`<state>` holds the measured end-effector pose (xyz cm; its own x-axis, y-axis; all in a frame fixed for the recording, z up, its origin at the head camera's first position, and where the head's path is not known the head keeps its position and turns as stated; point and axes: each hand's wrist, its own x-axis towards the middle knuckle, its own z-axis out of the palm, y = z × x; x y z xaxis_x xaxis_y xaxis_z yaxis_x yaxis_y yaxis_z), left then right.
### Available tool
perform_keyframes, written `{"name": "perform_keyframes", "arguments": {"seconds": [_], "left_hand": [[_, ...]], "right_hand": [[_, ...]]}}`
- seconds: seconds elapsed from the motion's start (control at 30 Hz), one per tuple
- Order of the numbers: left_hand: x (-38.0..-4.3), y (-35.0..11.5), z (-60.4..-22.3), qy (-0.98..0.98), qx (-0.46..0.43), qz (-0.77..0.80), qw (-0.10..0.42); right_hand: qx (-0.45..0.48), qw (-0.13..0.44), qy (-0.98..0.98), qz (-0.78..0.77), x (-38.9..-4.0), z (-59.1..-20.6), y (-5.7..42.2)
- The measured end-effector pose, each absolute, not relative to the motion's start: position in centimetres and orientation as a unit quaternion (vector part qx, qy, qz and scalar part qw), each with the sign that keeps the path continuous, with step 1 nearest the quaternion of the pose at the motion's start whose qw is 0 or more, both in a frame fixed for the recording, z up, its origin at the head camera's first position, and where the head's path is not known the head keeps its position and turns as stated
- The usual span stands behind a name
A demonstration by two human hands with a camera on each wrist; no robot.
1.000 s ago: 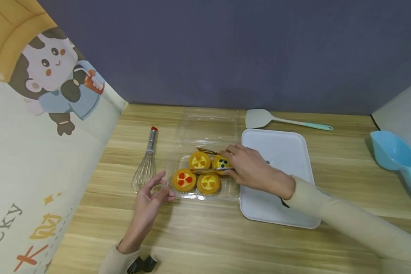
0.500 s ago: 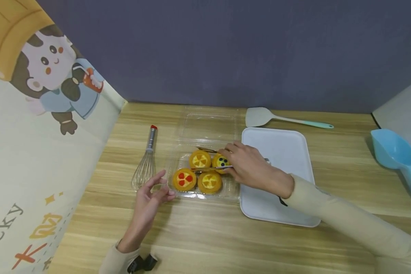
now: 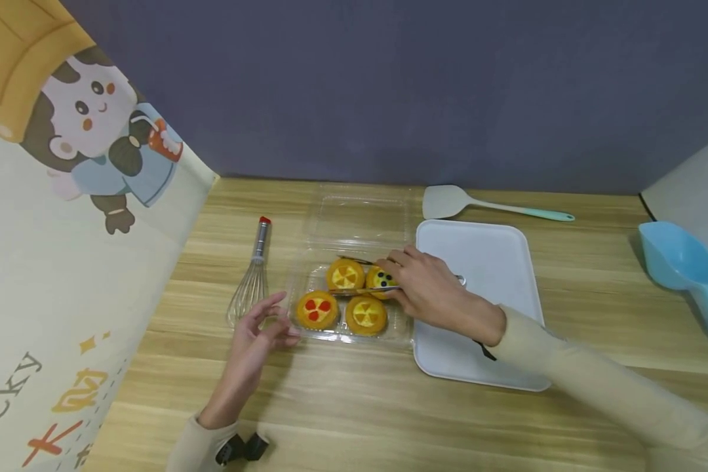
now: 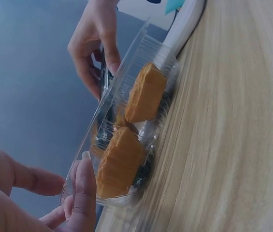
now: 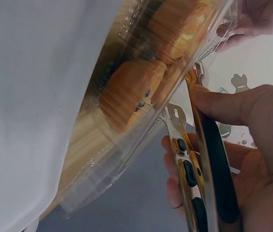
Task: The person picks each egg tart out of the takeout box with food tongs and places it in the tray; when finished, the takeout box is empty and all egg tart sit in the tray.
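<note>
In the head view, my right hand [image 3: 427, 282] grips gold tongs with dark handle pads [image 5: 218, 169], their two arms spread. One arm lies behind the back row of tarts, the other between the rows. A tart with orange wedges [image 3: 345, 275] and a blueberry-topped tart [image 3: 382, 279], partly hidden by my fingers, are between these arms. In front sit a tart with red fruit [image 3: 317, 310] and another wedge-topped tart [image 3: 366, 315]. All are in an open clear plastic container [image 3: 398, 328]. My left hand [image 3: 256, 337] pinches its front-left rim between thumb and fingers.
The container's clear lid [image 3: 362, 216] lies folded back behind it. A whisk [image 3: 250, 282] is to the left, a white tray [image 3: 478, 242] under my right forearm. Behind the tray lies a spatula [image 3: 448, 202]; a blue scoop [image 3: 678, 259] is at far right.
The front wedge-topped tart has shifted slightly right, away from the red-fruit tart. Both hands stay nearly in place, with the tongs about the back tarts throughout.
</note>
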<state>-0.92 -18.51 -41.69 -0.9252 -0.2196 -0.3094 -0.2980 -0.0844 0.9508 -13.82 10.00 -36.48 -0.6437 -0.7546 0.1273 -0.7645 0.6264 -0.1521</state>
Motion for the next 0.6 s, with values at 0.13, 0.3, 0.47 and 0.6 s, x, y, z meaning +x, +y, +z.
{"name": "perform_keyframes", "arguments": {"seconds": [0.13,0.3,0.47,0.6], "left_hand": [[-1.0,-18.6,-41.7,0.681,-0.194,0.705,0.025],[-1.1,-18.6,-41.8,0.686,-0.196,0.700,0.024],[-1.1,-18.6,-41.9,0.685,-0.195,0.702,0.023],[-1.1,-18.6,-41.9,0.683,-0.193,0.704,0.024]], "right_hand": [[0.415,0.026,-0.902,0.119,-13.7,-36.6,10.5],[0.402,0.037,-0.903,0.147,-13.5,-36.6,11.3],[0.388,0.045,-0.906,0.161,-13.4,-36.4,12.2],[0.376,0.052,-0.910,0.163,-13.3,-36.3,13.0]]}}
